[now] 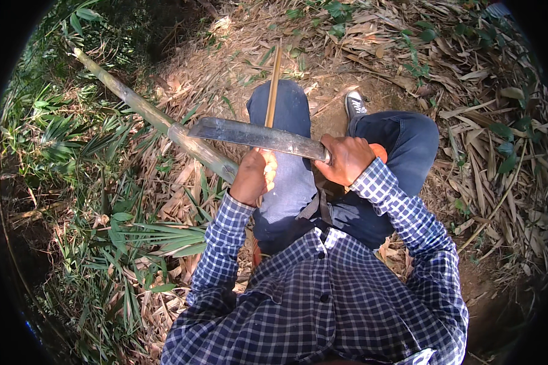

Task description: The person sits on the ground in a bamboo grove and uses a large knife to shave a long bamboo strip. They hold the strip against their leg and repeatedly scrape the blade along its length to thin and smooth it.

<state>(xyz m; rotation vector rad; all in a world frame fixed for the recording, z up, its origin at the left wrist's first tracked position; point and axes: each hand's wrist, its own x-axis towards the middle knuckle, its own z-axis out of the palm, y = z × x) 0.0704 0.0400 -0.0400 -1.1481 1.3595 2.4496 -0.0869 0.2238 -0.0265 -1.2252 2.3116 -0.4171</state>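
While the right hand (pixel 347 159) grips the handle of a broad machete (pixel 256 135), fingers wrapped tight around it, the left hand (pixel 254 176) closes around the near end of a thin bamboo strip (pixel 274 82) that runs away over the left knee (pixel 283 103) — the blade lies flat across the strip, just above the left hand's knuckles. The risk here, by the look of it, lies in that closeness: a slip of the edge along the smooth strip could carry it into the left hand's fingers or down onto the thigh beneath, and a strip that splits or twists under pressure could jerk the blade sideways. A thick green bamboo pole (pixel 152 115) lies slantwise just left of the knee, its cut end near the left hand, crowding any swing to that side. Dry husks and leaf litter (pixel 487 152) cover the ground, loose footing for the grey shoe (pixel 355 104) planted ahead — green fronds (pixel 134 237) press in from the left.
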